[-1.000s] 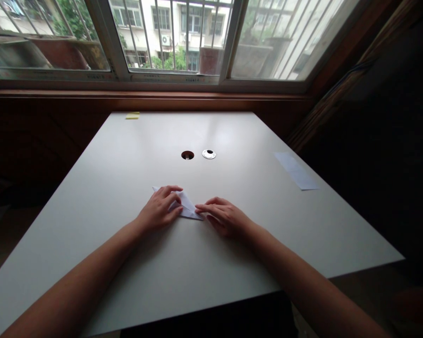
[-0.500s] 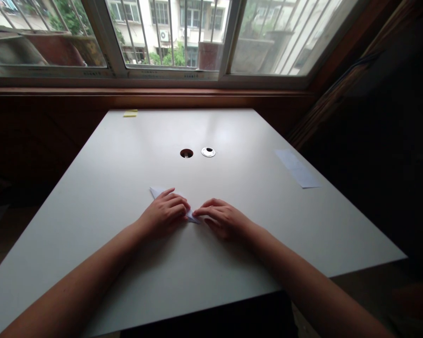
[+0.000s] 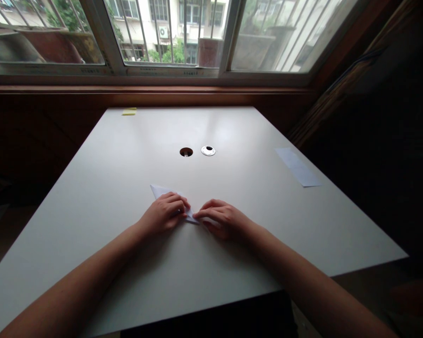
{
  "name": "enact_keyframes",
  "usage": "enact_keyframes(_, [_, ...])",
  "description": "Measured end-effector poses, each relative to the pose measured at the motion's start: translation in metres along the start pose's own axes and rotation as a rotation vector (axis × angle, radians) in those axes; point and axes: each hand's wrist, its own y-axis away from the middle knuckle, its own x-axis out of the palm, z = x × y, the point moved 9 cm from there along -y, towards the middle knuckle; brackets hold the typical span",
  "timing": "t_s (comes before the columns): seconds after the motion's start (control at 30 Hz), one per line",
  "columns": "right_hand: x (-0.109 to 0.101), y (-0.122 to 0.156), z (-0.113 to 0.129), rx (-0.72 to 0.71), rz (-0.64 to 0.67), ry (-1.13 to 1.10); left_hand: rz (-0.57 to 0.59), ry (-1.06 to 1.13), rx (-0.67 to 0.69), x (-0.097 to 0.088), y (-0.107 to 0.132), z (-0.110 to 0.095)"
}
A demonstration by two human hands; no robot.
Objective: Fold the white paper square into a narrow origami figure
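Observation:
A folded white paper [image 3: 158,190] lies flat on the white table [image 3: 134,155] in front of me. My left hand [image 3: 164,213] covers most of it, its curled fingers pressing down on the fold. My right hand [image 3: 223,219] rests beside it, fingertips held together on the paper's right point. Only the far left corner and the right tip of the paper show.
A round cable hole [image 3: 186,151] and its loose cap [image 3: 207,150] sit mid-table. A white paper strip [image 3: 297,167] lies near the right edge. A yellow sticky pad [image 3: 129,111] is at the far left corner. A barred window [image 3: 169,33] lies beyond.
My left hand has slid right and curled tighter over the paper, hiding more of it. My right hand has stayed at the right tip.

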Motion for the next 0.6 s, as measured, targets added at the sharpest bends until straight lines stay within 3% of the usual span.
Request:
enact_keyframes(0.27, [0.0052, 0.0006, 0.0066, -0.106, 0.011, 0.004, 0.003, 0.007, -0.031, 0.0005, -0.001, 0.0021])
enact_keyframes(0.6, [0.0053, -0.0001, 0.0085, -0.113, 0.022, -0.012, 0.006, -0.003, -0.06, 0.0015, -0.0003, 0.004])
